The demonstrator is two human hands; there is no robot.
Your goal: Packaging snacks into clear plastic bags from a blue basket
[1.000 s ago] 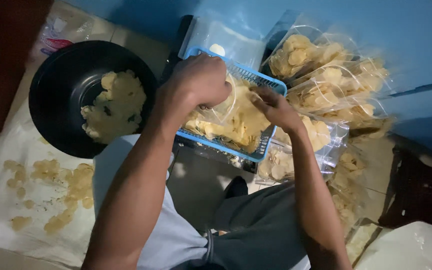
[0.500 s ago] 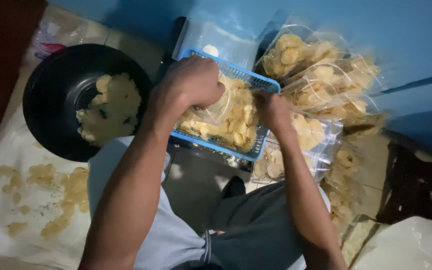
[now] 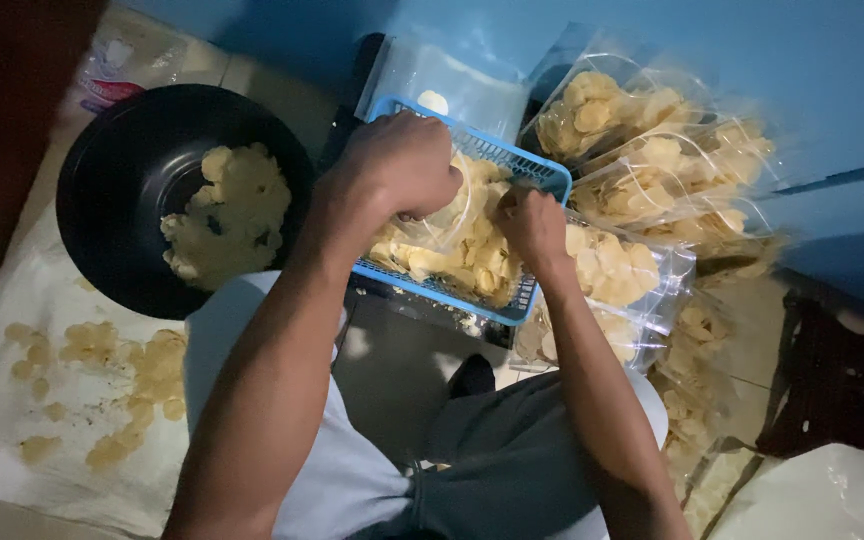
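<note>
Here, I saw my left hand hovering over the blue plastic mesh basket, its fingers curled together around the edge of a clear plastic bag that lay in the basket. My right hand was just beside it, the fingers bent down into the pale yellow round crackers inside the basket; whether they pinched a cracker, I could not tell. The basket stood in front of my knees, next to the black round pan with more crackers in it. Behind the basket, filled clear bags of crackers leaned against the blue wall. Loose crackers lay on the white cloth at my left.
</note>
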